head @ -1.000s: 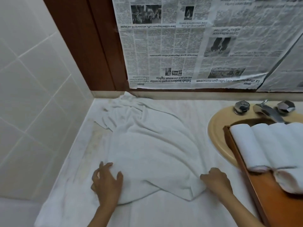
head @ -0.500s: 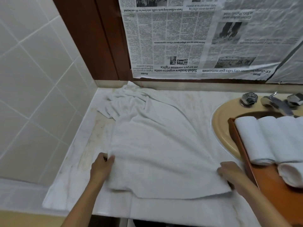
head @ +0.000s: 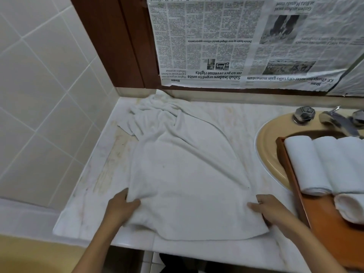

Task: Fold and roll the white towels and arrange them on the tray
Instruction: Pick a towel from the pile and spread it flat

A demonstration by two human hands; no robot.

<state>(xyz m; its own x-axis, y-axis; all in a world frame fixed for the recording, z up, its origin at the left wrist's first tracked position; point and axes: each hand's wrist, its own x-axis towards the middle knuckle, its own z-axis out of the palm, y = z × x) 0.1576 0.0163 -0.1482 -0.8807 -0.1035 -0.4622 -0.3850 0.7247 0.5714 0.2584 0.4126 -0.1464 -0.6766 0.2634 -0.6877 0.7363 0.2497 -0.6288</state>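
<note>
A white towel lies spread on the marble counter, bunched and creased at its far left end near the wall. My left hand grips the towel's near left edge, thumb on top. My right hand holds the near right edge, fingers curled onto the cloth. The near edge lies close to the counter's front. A wooden tray rests over the basin at the right and carries several rolled white towels, with one more roll lying crosswise in front of them.
A tan basin with chrome taps sits under the tray. Newspaper covers the mirror behind the counter. A tiled wall borders the left. The counter's front edge runs just below my hands.
Both hands drew the towel's near edge toward the counter front and spread it wider. The left hand went from resting flat to gripping the edge. The camera came closer and lower.
</note>
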